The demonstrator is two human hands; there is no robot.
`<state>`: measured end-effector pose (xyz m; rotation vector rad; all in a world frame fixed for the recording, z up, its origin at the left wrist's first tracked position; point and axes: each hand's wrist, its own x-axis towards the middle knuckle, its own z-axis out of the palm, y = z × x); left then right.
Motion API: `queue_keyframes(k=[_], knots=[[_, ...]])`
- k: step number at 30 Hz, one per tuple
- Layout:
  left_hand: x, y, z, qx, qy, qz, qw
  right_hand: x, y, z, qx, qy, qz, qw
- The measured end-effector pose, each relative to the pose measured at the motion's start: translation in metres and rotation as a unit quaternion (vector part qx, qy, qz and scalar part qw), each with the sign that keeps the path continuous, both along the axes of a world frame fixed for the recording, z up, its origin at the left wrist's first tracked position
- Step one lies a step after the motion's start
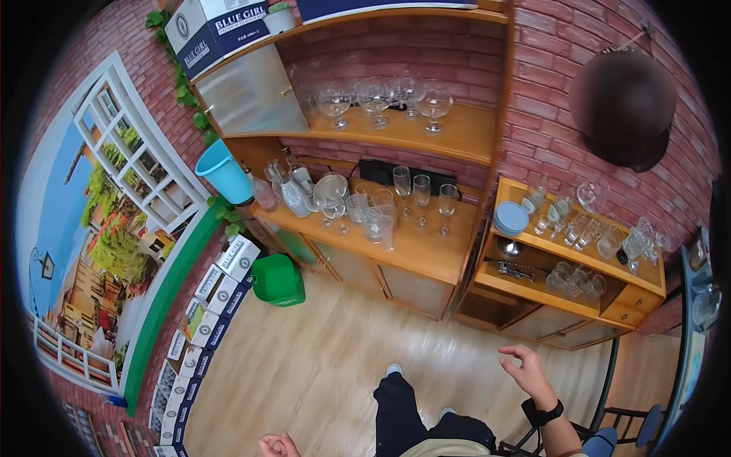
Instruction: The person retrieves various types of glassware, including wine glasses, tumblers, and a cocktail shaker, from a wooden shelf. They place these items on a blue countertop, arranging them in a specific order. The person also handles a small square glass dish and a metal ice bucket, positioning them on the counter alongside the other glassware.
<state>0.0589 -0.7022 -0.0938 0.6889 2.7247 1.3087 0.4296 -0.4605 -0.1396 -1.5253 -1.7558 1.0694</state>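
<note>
My right hand (pixel 524 368) is held out over the wood-look floor (pixel 337 343), thumb and fingers apart, with nothing in it. A black band is on that wrist. At the bottom edge, my left hand (pixel 278 444) is partly cut off; its fingers are curled and no object shows in them. Neither hand touches furniture. Before me stands a wooden cabinet (pixel 420 251) with three champagne flutes (pixel 421 191), several glass bottles (pixel 294 197) and tumblers on its counter. Large balloon glasses (pixel 374 98) stand on the shelf above.
A lower wooden cabinet (pixel 631 294) at right holds glasses, bottles and a stack of blue discs (pixel 511 217). A green bin (pixel 278 281) stands by printed cartons (pixel 214 330) along the left wall. A light-blue bucket (pixel 223 171) is above it. A blue-seated chair (pixel 602 443) is at lower right.
</note>
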Motion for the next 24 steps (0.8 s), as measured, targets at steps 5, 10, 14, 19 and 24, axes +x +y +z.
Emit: queue_keyframes(k=[5,10,14,19,24], knots=[[-0.081,0.076,-0.017,0.128,-0.018,0.003,0.992,-0.072,0.060,-0.036,-0.073,0.078,0.000,0.994],[-0.124,0.157,0.008,0.097,-0.100,-0.025,0.990,-0.150,0.127,-0.090,-0.172,0.198,0.025,0.965],[-0.145,0.209,-0.002,0.123,-0.155,-0.107,0.974,-0.195,0.182,-0.115,-0.221,0.242,0.009,0.945],[-0.139,0.290,0.010,0.039,-0.084,-0.192,0.977,-0.238,0.263,-0.148,-0.139,0.195,-0.008,0.971],[-0.140,0.351,0.009,0.057,-0.031,-0.231,0.971,-0.269,0.327,-0.193,0.002,0.099,-0.023,0.995]])
